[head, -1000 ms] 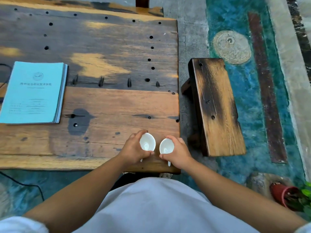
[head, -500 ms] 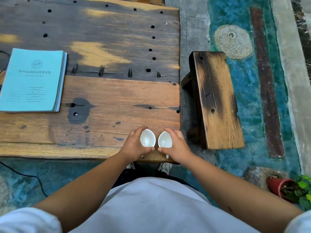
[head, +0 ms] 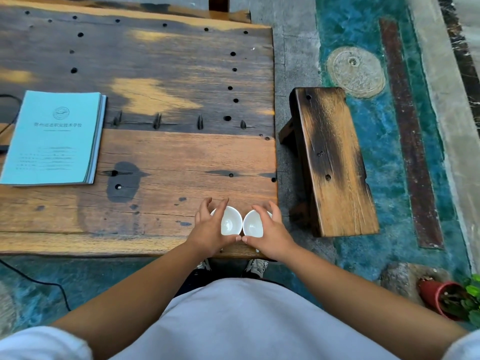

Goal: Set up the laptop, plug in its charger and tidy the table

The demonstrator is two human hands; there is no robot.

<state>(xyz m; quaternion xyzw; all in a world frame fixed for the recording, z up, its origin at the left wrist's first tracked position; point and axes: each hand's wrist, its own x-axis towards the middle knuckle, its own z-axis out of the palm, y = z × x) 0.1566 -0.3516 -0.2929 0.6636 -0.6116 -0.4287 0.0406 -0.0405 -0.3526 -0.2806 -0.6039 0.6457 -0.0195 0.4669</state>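
Low in the middle of the frame, two small white glazed cups sit side by side near the front right corner of the wooden desk [head: 161, 157], close to its edge. The left hand [head: 210, 229] curls round the left cup [head: 230, 224]; the right hand [head: 270, 233] curls round the right cup [head: 252, 226], each grip grasping its cup, thumbs nearly touching. Wide bare plank, worn and pierced with round holes, stretches toward the upper frame. A pale blue booklet [head: 54, 137] lies flat at left. A scorched wooden bench [head: 335, 162] stands beside the desk's right edge.
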